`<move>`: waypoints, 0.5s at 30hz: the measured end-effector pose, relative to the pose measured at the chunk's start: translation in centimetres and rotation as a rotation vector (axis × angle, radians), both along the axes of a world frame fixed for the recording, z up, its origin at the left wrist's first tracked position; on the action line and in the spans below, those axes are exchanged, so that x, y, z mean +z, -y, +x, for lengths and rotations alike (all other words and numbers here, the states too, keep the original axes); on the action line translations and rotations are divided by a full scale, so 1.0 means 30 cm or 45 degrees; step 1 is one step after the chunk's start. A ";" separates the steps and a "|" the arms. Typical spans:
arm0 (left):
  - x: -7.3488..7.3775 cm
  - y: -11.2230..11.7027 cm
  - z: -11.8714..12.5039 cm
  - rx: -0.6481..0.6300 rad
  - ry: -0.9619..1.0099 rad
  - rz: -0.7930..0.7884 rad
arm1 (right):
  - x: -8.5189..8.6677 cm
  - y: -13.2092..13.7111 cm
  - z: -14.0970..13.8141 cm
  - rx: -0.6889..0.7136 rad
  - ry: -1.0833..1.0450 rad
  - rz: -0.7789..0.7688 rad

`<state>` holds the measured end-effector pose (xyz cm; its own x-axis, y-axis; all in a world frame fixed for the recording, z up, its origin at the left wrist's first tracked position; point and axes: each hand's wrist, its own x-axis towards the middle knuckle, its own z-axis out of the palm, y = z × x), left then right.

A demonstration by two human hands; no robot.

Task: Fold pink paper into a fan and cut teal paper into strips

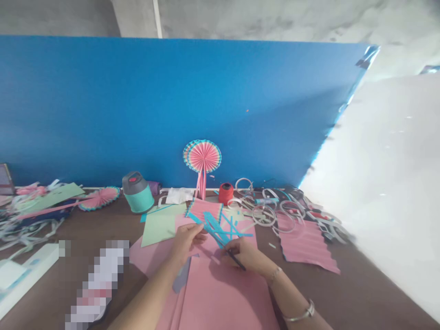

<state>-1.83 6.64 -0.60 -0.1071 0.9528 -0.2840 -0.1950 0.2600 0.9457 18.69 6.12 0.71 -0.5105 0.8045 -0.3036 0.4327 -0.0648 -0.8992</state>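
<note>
My left hand (189,239) is closed, thumb and fingers pinched at a narrow blue paper strip (195,218). Close by on the right, my right hand (245,256) curls around a slim dark tool (237,260); its exact kind is unclear. Between and beyond the hands, more blue strips (235,233) lie crossed over one another. Beneath everything is a stack of large pink paper sheets (223,298). A pleated pink piece (206,208) with blue edging rests just past my left fingertips.
A round pink paper fan (202,156) stands against the blue panel (137,101). Nearby are a teal and grey container (138,195), a red thread spool (226,194), pale green paper (161,224), white rings (263,215) and pleated pink paper (307,243). Paper scraps heap at left.
</note>
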 end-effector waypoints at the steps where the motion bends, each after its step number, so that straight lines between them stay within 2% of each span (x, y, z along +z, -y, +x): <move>1: 0.000 0.000 -0.001 -0.005 -0.006 0.004 | -0.001 0.000 0.000 -0.001 -0.007 -0.003; 8: 0.015 0.002 0.009 0.007 0.031 0.052 | -0.021 -0.007 0.004 -0.005 -0.003 0.016; 15: 0.014 0.000 0.010 0.017 0.061 0.048 | -0.015 -0.006 0.004 0.001 0.018 0.035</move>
